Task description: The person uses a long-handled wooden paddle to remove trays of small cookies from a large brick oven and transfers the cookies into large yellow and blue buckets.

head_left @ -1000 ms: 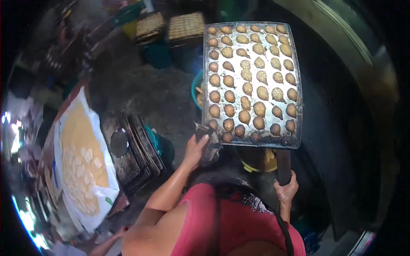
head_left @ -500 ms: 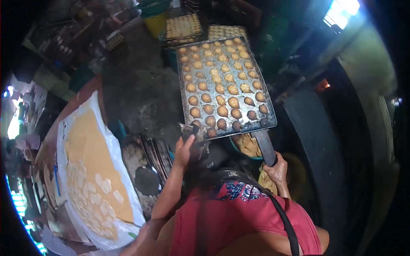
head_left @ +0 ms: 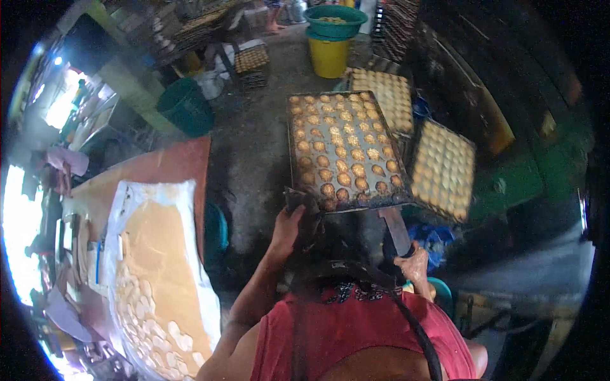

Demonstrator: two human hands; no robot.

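In front of me is a dark metal baking tray (head_left: 293, 152) covered with rows of small browned round pastries (head_left: 341, 152). Those along the near edge look darker. My left hand (head_left: 287, 227) is closed at the tray's near left corner, with a dark folded cloth (head_left: 304, 204) between fingers and metal. Out from under the near right edge comes a flat paddle handle (head_left: 396, 231), and my right hand (head_left: 415, 263) is wrapped round its end. How far the paddle reaches beneath the tray is hidden.
Two more trays of paler pastries (head_left: 384, 95) (head_left: 443, 170) stand to the right. A yellow bucket (head_left: 329, 58) with a green basin (head_left: 335, 26) on top is beyond. At left, a table (head_left: 181, 162) bears a white sheet (head_left: 204, 298) with rolled dough (head_left: 162, 241) and cut rounds. A green bin (head_left: 184, 108) stands behind it.
My view has swung left, so the bucket and pale trays sit farther right and the glow at right is gone. The tray has swung along, still held by both hands.
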